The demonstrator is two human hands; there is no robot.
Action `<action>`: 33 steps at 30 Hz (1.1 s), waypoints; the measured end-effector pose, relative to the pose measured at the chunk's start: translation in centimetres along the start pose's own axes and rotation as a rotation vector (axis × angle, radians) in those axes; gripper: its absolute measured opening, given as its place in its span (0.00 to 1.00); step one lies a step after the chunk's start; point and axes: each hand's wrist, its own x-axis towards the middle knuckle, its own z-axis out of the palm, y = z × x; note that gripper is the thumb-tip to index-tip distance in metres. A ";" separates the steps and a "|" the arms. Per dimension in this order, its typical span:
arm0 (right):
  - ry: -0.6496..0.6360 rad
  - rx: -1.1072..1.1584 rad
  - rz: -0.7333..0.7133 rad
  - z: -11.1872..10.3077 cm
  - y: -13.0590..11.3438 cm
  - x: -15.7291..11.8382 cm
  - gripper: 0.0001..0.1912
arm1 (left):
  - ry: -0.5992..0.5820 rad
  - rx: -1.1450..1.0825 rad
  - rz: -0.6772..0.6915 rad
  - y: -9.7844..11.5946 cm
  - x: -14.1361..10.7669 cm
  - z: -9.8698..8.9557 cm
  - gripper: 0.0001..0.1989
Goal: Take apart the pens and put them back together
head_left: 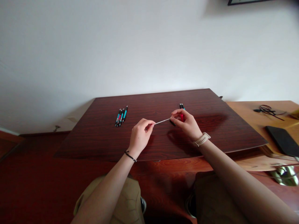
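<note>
Between my two hands a thin white strip [162,121] is stretched above the dark wooden table [149,105]. My left hand [142,132] pinches its left end, and my right hand [185,122] pinches the right end. Behind and below my right hand lie pens [181,106] with black tips and turquoise parts; something red shows between its fingers, partly hidden, and a black piece [172,123] shows under them. Several pens [121,116], black with turquoise or red grips, lie side by side on the left part of the table.
A lighter wooden desk [243,113] adjoins on the right, bearing a coiled black cable [267,110] and a flat black device [282,140]. A shiny object [285,175] is below it. The white wall rises behind the table.
</note>
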 end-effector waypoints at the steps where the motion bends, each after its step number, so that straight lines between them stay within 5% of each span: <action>1: 0.002 0.002 0.002 0.0 0.0 0.0 0.16 | 0.002 -0.004 0.003 0.0 0.0 0.0 0.08; 19: -0.038 -0.043 -0.022 0.4 -0.4 -0.2 0.16 | 0.016 -0.037 0.062 0.0 -0.1 0.5 0.07; 33: -0.071 0.148 0.094 1.5 -0.9 -0.4 0.14 | -0.078 -0.017 0.071 0.1 -0.5 1.3 0.07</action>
